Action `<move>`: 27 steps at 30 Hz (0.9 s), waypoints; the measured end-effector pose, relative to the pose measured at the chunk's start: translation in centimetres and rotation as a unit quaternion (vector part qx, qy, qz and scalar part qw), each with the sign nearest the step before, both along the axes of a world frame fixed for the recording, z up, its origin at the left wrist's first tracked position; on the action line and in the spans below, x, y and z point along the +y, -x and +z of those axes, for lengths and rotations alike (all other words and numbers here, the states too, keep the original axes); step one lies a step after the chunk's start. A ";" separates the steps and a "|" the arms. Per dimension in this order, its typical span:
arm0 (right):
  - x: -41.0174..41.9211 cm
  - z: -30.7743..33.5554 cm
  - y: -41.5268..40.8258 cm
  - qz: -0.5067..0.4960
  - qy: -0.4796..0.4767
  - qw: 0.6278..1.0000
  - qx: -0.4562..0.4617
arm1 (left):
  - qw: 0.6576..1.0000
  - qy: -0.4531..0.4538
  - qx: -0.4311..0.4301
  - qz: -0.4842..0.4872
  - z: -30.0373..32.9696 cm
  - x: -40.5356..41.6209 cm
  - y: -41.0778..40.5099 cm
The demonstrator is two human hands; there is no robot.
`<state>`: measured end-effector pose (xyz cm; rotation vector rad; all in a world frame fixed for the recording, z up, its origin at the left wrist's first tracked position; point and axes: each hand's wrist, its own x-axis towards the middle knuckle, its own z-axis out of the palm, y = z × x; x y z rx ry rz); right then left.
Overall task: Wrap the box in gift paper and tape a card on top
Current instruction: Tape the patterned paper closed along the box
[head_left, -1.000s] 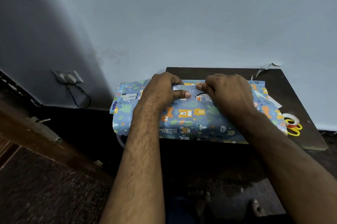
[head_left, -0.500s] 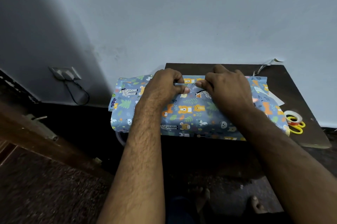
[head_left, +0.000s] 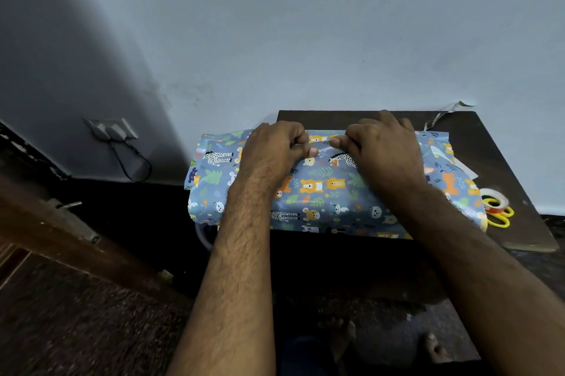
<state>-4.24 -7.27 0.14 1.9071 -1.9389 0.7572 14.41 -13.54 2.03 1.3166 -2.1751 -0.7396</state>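
The short clear tape strip [head_left: 322, 150], held above the paper a second ago, is now pressed onto the blue animal-print gift paper [head_left: 321, 192] covering the box on the dark wooden table [head_left: 489, 143]. It is pinched by the left hand [head_left: 275, 152] and right hand [head_left: 382, 149], so the far seam appears nearly fixed.

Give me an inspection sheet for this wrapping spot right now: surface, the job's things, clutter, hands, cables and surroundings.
Surface: dark table against the wall; the package overhangs its left edge.
Job's things: box covered in animal-print gift paper; strip of clear tape across the top seam; tape roll and yellow scissors to its right; no card clearly visible.
Clutter: paper scrap at the table's far edge.
Hands: left hand and right hand each pinch an end of the tape on the seam.
Cables: black cable hangs from the wall socket.
Surroundings: pale wall, wooden door at left, speckled floor.
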 end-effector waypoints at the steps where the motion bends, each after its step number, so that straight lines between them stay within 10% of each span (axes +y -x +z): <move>1: 0.1 0.0 0.0 -0.002 0.000 1.000 -0.002 | 1.000 0.002 0.002 0.001 0.0 0.0 0.1; 14: 0.0 -0.2 -0.5 -0.052 -0.022 0.998 -0.017 | 0.996 0.054 0.069 0.030 -1.6 0.1 0.4; 27: 0.3 0.1 -0.4 -0.099 -0.047 0.994 -0.015 | 0.990 0.107 -0.053 0.078 -1.9 -0.4 0.3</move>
